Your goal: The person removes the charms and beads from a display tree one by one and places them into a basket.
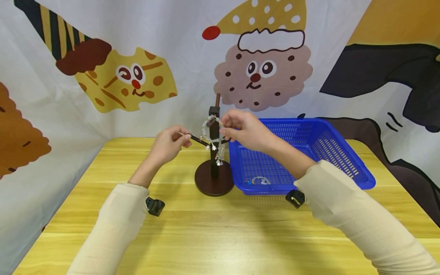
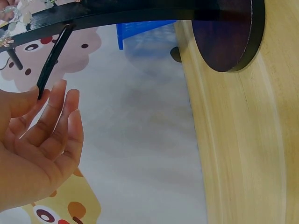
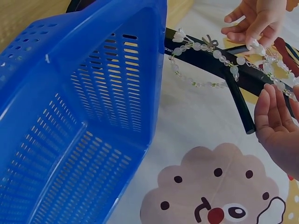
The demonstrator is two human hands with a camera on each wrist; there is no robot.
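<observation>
A dark wooden stand [image 1: 214,156] with slanting pegs and a round base stands upright on the table. My left hand [image 1: 169,145] pinches the tip of its left peg [image 1: 197,139] between thumb and forefinger, the other fingers loosely bent. Beside the upper post, my right hand [image 1: 248,130] holds a pale beaded bracelet [image 1: 204,131] by its right side, so the loop hangs in front of the post. Another beaded bracelet [image 3: 198,84] with a white flower charm hangs from the right peg [image 3: 240,105], lower down.
A blue plastic basket [image 1: 364,179] stands right of the stand, under my right forearm. Inside lies a bracelet [image 1: 261,179] with a blue bead near the front wall. Behind the wooden table [image 1: 206,236] hangs a cloth [image 1: 192,46] with cartoon prints.
</observation>
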